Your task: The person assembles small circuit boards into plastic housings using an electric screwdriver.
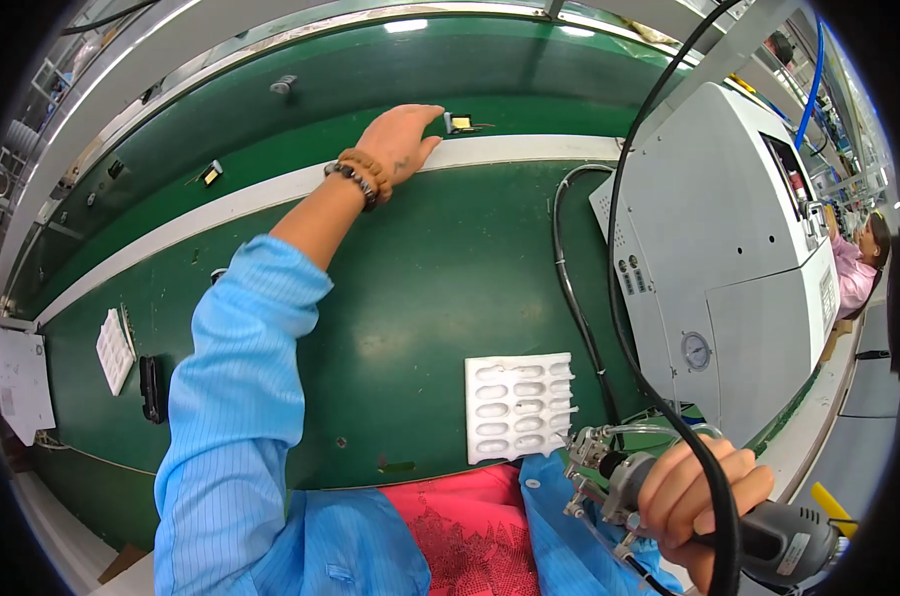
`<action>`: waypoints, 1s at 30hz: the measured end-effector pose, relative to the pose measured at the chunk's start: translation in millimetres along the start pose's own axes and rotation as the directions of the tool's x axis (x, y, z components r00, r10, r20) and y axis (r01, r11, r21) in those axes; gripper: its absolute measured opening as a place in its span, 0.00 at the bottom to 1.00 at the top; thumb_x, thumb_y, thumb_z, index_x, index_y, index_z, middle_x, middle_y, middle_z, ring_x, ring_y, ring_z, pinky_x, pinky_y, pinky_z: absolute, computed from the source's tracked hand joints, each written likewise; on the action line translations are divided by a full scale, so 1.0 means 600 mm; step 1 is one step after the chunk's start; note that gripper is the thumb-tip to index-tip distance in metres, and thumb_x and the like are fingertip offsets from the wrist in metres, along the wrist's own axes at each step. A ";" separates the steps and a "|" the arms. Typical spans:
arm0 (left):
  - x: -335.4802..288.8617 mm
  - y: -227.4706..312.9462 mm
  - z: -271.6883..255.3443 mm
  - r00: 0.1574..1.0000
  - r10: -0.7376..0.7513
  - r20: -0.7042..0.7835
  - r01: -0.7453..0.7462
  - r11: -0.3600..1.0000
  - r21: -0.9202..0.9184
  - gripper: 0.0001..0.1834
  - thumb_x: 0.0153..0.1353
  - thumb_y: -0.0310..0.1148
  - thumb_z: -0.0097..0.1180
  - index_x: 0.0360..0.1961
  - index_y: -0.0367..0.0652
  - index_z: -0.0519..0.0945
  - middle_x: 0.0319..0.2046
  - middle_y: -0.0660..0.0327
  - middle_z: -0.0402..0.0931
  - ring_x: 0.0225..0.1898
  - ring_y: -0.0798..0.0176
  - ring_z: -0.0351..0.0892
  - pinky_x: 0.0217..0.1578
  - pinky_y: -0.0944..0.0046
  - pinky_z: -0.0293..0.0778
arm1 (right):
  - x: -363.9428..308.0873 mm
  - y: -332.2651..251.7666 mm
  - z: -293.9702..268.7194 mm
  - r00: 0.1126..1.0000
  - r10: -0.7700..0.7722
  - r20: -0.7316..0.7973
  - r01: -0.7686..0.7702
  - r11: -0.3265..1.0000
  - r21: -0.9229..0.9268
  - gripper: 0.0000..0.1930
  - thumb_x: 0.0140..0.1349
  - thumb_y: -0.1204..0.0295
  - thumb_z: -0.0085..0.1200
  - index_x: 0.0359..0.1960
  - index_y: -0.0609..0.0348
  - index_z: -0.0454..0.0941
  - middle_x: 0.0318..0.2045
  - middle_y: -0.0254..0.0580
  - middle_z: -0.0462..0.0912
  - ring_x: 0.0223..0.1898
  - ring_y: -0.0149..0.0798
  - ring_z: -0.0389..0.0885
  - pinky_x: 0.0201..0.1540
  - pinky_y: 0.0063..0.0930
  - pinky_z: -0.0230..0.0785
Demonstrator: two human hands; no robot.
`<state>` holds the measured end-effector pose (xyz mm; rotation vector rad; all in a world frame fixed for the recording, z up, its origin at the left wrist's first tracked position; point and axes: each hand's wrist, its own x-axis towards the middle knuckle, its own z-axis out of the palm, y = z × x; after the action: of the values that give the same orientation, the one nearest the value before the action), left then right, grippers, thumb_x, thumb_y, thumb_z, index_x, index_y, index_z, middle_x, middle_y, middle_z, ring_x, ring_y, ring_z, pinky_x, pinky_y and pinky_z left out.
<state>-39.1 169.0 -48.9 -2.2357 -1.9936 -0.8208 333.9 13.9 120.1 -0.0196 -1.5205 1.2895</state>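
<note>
My left hand, with beaded bracelets at the wrist, stretches over the white rail to the green belt. Its fingers and thumb are apart, and nothing shows between them. Just past the fingertips lies a small component with a yellow block and thin leads. Down at the lower right, my right hand is wrapped round a grey and black electric screwdriver. Metal fittings and a clear hose are at the tool's front end. A white molded tray with oval pockets sits to the left of the tool.
A large grey machine with a gauge stands at right; black cables run beside it. Another yellow component rides the belt. A second white tray and a black case lie left. Another person sits far right.
</note>
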 end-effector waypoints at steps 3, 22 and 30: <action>0.046 -0.006 0.037 0.989 -0.035 0.145 0.034 0.999 0.009 0.24 0.58 0.34 0.59 0.56 0.42 0.74 0.47 0.48 0.78 0.49 0.44 0.76 0.51 0.53 0.72 | -0.006 -0.008 -0.012 0.998 0.062 0.021 -0.062 0.998 -0.003 0.23 0.58 0.55 0.65 0.34 0.63 0.68 0.18 0.35 0.72 0.14 0.32 0.70 0.17 0.23 0.65; -0.241 0.324 -0.078 0.986 0.089 0.141 0.003 0.838 -0.546 0.14 0.50 0.23 0.65 0.40 0.37 0.81 0.37 0.54 0.80 0.39 0.51 0.77 0.40 0.57 0.74 | 0.005 0.010 -0.047 0.991 0.129 0.017 -0.130 0.987 0.099 0.14 0.56 0.71 0.67 0.30 0.67 0.72 0.18 0.47 0.77 0.15 0.38 0.76 0.19 0.28 0.72; -0.299 0.350 -0.019 0.996 0.016 0.083 0.035 0.821 -0.570 0.16 0.45 0.23 0.68 0.38 0.38 0.81 0.36 0.57 0.80 0.40 0.52 0.77 0.41 0.57 0.73 | -0.001 0.047 -0.044 0.998 0.040 0.038 -0.040 0.999 -0.001 0.24 0.55 0.55 0.67 0.36 0.59 0.68 0.18 0.33 0.73 0.14 0.28 0.72 0.16 0.20 0.66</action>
<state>146.2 -36.1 -45.5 -2.5843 -1.9843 -1.5286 336.4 43.1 95.1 -0.0263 -1.5600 1.3279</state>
